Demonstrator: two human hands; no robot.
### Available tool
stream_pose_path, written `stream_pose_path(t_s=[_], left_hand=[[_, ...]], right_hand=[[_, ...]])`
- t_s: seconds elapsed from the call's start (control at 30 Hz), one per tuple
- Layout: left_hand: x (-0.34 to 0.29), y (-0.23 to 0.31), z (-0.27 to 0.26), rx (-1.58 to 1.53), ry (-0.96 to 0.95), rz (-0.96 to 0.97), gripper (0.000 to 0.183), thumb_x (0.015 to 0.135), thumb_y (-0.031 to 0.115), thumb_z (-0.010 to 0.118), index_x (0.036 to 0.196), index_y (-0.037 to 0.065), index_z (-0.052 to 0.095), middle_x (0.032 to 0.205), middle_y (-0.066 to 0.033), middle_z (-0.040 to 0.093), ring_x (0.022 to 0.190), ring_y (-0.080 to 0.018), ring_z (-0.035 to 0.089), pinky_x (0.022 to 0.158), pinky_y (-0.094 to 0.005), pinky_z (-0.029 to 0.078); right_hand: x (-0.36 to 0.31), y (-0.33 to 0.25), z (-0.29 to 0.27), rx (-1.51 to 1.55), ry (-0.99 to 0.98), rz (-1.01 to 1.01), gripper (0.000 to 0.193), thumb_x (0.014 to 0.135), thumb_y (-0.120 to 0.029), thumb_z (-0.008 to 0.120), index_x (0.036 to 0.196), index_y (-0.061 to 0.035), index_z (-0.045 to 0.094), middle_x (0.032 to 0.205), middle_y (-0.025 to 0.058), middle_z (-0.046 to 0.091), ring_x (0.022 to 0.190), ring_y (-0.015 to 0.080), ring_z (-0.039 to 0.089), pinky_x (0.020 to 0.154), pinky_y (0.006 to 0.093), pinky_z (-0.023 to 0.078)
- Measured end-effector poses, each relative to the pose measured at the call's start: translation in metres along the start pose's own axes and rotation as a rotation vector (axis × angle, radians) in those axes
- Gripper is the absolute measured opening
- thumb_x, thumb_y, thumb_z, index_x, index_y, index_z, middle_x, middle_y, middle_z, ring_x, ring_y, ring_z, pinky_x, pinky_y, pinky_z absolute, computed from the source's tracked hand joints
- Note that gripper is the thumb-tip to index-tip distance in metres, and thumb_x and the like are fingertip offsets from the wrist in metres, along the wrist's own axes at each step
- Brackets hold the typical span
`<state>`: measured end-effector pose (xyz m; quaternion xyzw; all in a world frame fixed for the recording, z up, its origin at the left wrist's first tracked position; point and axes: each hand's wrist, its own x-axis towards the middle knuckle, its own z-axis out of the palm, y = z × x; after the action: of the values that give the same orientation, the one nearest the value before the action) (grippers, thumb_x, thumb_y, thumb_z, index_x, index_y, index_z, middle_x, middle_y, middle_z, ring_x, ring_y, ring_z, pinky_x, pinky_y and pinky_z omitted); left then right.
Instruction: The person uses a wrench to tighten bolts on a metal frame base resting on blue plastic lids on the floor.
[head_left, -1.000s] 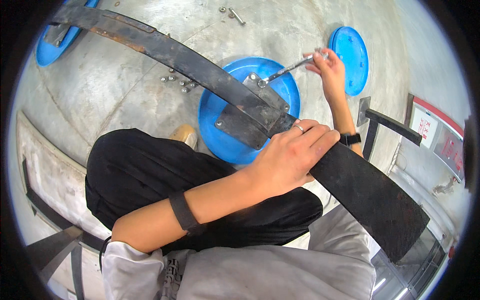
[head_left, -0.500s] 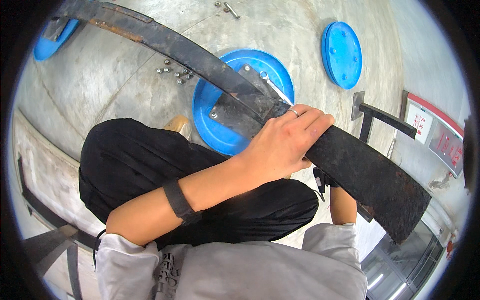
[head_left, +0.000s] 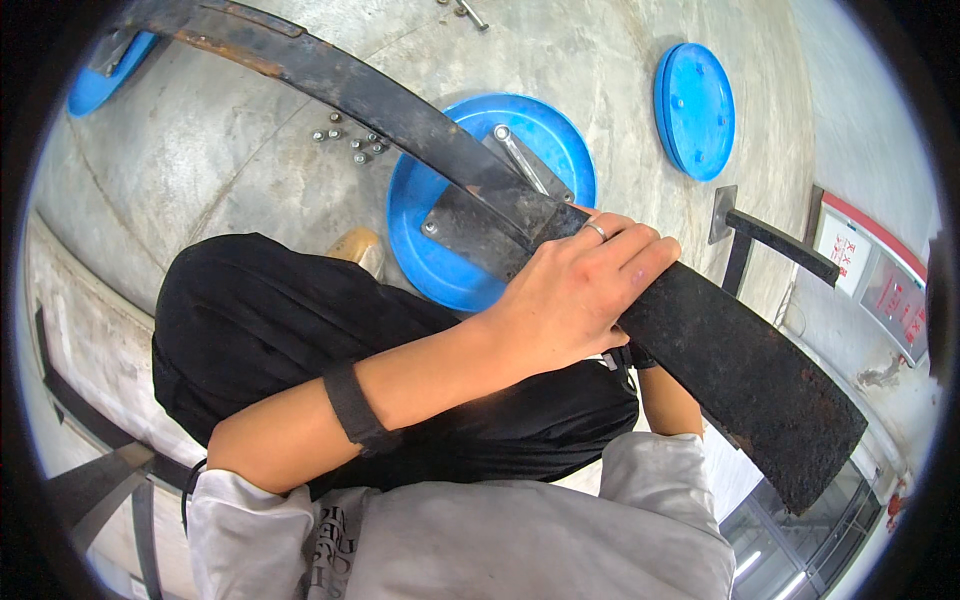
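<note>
My left hand (head_left: 585, 285) wears a ring and is closed over a long, curved black steel bar (head_left: 750, 360) that slants across the view. Beneath the bar, a dark bolted plate (head_left: 455, 225) rests above a blue round tray (head_left: 410, 265). A silver combination wrench (head_left: 520, 160) has its ring end at the bolt on the plate's far corner; its other end passes behind the bar. My right forearm (head_left: 670, 400) reaches under the bar toward the wrench's hidden end. The bar covers my right hand's fingers, but the wrench's movement shows it held there.
Several bolts and nuts (head_left: 360, 157) lie on the concrete floor left of the tray, with a long bolt (head_left: 472, 15) farther off. Blue round lids (head_left: 695, 112) sit at the far right beside a black metal bracket (head_left: 780, 240). My bent legs (head_left: 290, 300) are close to the tray.
The wrench has shifted left, and its ring end has gone from beside the plate's far-corner bolt onto it. My left hand stays on the bar.
</note>
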<state>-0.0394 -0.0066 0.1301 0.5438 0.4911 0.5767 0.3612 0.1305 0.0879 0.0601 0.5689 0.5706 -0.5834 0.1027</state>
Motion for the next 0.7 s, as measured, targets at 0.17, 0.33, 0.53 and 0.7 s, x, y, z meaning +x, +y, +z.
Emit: stream_pose_path(t_s=[0.17, 0.33, 0.53, 0.7], left_hand=[[-0.001, 0.0, 0.0, 0.007, -0.004, -0.006, 0.052, 0.06, 0.019, 0.072, 0.106, 0.007, 0.05, 0.097, -0.0086, 0.054, 0.095, -0.0305, 0.054, 0.071, -0.0389, 0.051], [0.004, 0.003, 0.005, 0.013, -0.045, -0.008, 0.051, 0.061, 0.02, 0.072, 0.106, 0.008, 0.05, 0.097, -0.0082, 0.054, 0.094, -0.0296, 0.055, 0.07, -0.038, 0.051], [0.0, 0.0, 0.001, 0.02, 0.014, 0.004, 0.049, 0.063, 0.019, 0.071, 0.106, 0.008, 0.05, 0.1, -0.007, 0.055, 0.095, -0.0289, 0.055, 0.072, -0.0384, 0.051], [0.0, -0.002, 0.003, 0.018, -0.032, -0.005, 0.053, 0.061, 0.016, 0.072, 0.108, 0.008, 0.049, 0.103, -0.0071, 0.054, 0.098, -0.0285, 0.054, 0.072, -0.0382, 0.052]], right_hand=[[0.031, -0.004, -0.024, -0.104, 0.065, 0.013, 0.019, 0.076, -0.017, 0.066, 0.089, -0.0027, 0.063, 0.067, 0.0016, 0.06, 0.057, 0.0052, 0.05, 0.051, 0.0199, 0.038], [0.083, -0.021, -0.089, 0.265, 0.291, -0.234, 0.012, 0.079, -0.014, 0.065, 0.085, -0.0039, 0.062, 0.069, -0.0001, 0.057, 0.054, 0.0041, 0.041, 0.049, 0.0192, 0.032], [0.117, -0.115, -0.045, 0.201, 0.286, -0.472, 0.015, 0.085, -0.018, 0.06, 0.091, -0.0063, 0.053, 0.07, -0.0011, 0.055, 0.059, 0.0041, 0.043, 0.053, 0.0183, 0.035], [0.123, -0.144, -0.023, 0.016, 0.176, -0.691, 0.021, 0.085, -0.018, 0.059, 0.1, -0.0045, 0.051, 0.076, 0.0035, 0.061, 0.059, 0.0051, 0.046, 0.053, 0.0189, 0.037]])
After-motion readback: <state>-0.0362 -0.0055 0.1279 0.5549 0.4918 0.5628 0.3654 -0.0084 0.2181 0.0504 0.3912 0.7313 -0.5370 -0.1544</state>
